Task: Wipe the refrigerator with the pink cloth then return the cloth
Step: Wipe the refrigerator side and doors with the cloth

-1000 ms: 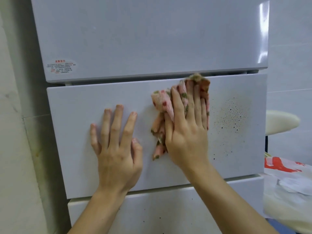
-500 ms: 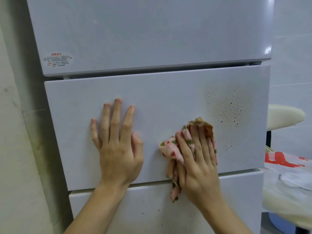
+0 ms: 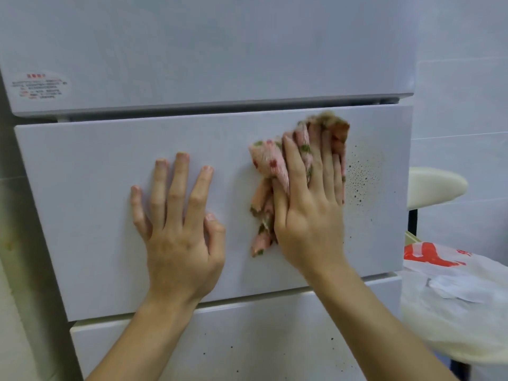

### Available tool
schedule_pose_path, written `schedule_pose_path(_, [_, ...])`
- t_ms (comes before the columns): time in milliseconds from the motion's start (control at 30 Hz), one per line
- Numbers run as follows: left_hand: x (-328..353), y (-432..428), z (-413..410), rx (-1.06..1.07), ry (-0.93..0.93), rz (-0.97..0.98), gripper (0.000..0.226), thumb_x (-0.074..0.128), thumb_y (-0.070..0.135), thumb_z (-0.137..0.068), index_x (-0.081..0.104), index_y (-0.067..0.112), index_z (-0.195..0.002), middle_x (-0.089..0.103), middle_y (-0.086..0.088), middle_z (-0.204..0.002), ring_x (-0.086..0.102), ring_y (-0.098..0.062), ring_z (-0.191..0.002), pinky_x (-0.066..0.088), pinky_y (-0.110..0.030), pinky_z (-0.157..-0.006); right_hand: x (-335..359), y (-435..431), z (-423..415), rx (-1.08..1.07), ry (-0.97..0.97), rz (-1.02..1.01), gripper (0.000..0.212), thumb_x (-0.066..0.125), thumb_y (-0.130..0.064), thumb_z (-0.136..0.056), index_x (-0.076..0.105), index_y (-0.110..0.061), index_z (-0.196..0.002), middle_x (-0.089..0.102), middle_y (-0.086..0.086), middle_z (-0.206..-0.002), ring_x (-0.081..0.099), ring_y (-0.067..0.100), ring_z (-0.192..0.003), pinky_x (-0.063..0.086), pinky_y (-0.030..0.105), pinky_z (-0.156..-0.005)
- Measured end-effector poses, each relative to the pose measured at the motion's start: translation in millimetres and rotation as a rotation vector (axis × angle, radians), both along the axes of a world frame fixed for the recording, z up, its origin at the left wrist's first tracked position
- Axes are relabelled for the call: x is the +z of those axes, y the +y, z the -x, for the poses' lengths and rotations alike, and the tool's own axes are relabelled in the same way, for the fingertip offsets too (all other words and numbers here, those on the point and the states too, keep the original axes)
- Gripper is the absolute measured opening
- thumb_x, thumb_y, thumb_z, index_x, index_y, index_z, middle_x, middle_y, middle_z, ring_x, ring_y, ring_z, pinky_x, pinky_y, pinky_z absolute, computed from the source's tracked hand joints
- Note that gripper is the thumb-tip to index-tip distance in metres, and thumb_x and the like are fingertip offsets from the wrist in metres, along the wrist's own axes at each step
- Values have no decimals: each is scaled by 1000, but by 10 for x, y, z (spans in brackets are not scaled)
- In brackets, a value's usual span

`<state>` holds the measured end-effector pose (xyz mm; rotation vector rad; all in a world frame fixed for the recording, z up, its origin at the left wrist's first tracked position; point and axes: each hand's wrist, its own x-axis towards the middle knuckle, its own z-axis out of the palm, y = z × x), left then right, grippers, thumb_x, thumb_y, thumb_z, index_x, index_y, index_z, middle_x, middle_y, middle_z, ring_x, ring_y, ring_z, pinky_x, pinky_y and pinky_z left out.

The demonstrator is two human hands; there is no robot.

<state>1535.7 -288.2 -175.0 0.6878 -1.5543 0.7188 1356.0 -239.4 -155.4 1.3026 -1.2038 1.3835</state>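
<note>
On the fridge (image 3: 220, 50), the left hand (image 3: 178, 237) lies flat on the middle drawer (image 3: 82, 188). Just right of it, the right hand (image 3: 310, 215) presses the cloth (image 3: 269, 163) against the drawer. Specks (image 3: 362, 174) lie right of the cloth. A stool (image 3: 437, 185) and a bag (image 3: 453, 284) are right of the fridge.

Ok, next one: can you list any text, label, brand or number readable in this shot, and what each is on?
Sticker, lower left of the refrigerator's top door: a red heading and lines of small red print, too blurred to read.
Plastic bag, at the right edge: a red printed mark and a few red characters, too blurred to read.
Nothing else carries text, so no line can be quoted.
</note>
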Motion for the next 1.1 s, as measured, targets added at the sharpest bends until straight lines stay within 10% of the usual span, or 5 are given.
schedule_pose_path(267, [-1, 35, 79, -18, 8, -1, 62, 49, 19, -96, 43, 12, -157, 29, -12, -170, 21, -34, -159, 10, -65, -127, -1131, 113, 118, -52, 60, -132, 63, 47, -26, -101, 31, -14, -161, 30, 19, -168, 18, 33, -160, 10, 48, -132])
schedule_pose_path(800, [75, 54, 213, 0, 0, 71, 67, 56, 9, -85, 51, 9, -152, 37, -13, -166, 31, -32, -156, 18, -66, -125, 645, 38, 135, 109, -78, 0, 48, 42, -20, -111, 44, -15, -158, 26, 13, -171, 14, 30, -161, 1, 34, -131])
schedule_pose_path(1100, [116, 75, 296, 14, 30, 79, 66, 56, 11, -87, 50, 11, -153, 35, -12, -166, 29, -33, -157, 16, -64, -126, -424, 79, 142, -12, 5, -21, 50, 40, -24, -111, 39, -13, -160, 29, 13, -169, 16, 28, -161, 8, 43, -132])
